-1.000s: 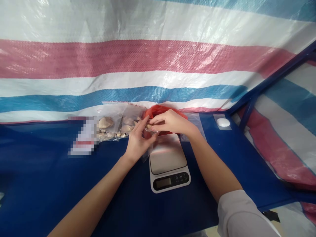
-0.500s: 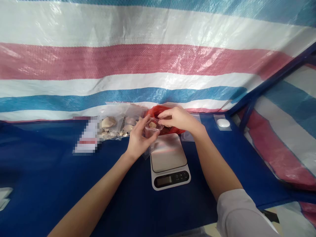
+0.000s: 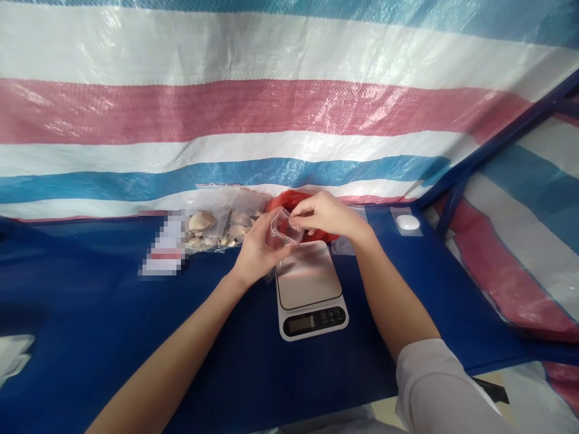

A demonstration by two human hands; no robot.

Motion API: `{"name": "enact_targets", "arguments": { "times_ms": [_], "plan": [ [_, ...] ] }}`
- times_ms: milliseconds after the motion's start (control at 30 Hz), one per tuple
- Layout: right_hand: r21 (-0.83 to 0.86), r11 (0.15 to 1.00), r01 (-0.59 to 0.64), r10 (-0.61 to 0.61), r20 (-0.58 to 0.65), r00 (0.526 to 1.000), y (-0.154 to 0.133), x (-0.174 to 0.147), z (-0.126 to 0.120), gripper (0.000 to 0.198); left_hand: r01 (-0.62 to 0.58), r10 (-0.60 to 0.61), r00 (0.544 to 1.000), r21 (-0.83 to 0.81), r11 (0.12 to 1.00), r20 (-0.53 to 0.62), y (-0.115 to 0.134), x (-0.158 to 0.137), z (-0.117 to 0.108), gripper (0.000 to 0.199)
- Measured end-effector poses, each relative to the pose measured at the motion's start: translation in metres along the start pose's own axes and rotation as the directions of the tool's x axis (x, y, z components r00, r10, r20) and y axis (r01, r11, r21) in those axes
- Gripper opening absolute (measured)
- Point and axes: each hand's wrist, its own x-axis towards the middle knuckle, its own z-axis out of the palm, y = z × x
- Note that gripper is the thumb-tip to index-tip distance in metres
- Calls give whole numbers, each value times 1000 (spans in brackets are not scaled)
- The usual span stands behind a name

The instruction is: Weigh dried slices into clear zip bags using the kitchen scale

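Note:
Above the back of a kitchen scale (image 3: 310,280), my left hand (image 3: 259,248) holds a clear plastic bag (image 3: 286,234) with thumb and fingers on either side of its mouth. The mouth is spread and faces me; what lies inside is hard to make out. My right hand (image 3: 326,216) comes from the right, its fingertips pinched at the bag's right edge. Behind both hands sits a red plastic bag (image 3: 289,199), partly hidden by them. Left of my left hand lie clear bags of seashells (image 3: 201,223).
A pixelated label (image 3: 165,247) lies left of the shell bags. At the right is a white oval object (image 3: 408,222) on a small clear bag. A white item (image 3: 13,355) sits at the left edge. Striped sheeting (image 3: 226,108) rises behind the blue table (image 3: 113,313).
The clear bag's mouth has been spread wider. A pale piece seen in it before no longer shows there. My right fingertips have closed at its edge. The view has shifted slightly.

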Motion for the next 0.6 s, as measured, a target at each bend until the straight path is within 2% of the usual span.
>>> {"name": "enact_targets", "arguments": {
  "times_ms": [167, 267, 400, 600],
  "plan": [
    [-54, 996, 65, -65, -1, 998, 7, -2, -10, 24, 61, -62, 997, -21, 998, -46, 3, 3, -5, 52],
    [-208, 975, 73, -81, -32, 996, 17, -3, -19, 27, 81, -82, 996, -42, 996, -34, 2, 6, -9, 47],
    [-497, 866, -51, 17, -73, 997, 30, 0, -18, 21, 121, -122, 993, -42, 992, -8, 4, 10, -12, 46],
    [-682, 724, -102, 120, -20, 993, 38, 8, 3, 25, 162, -161, 987, -52, 986, 13, 7, 10, -12, 45]
  ]
}}
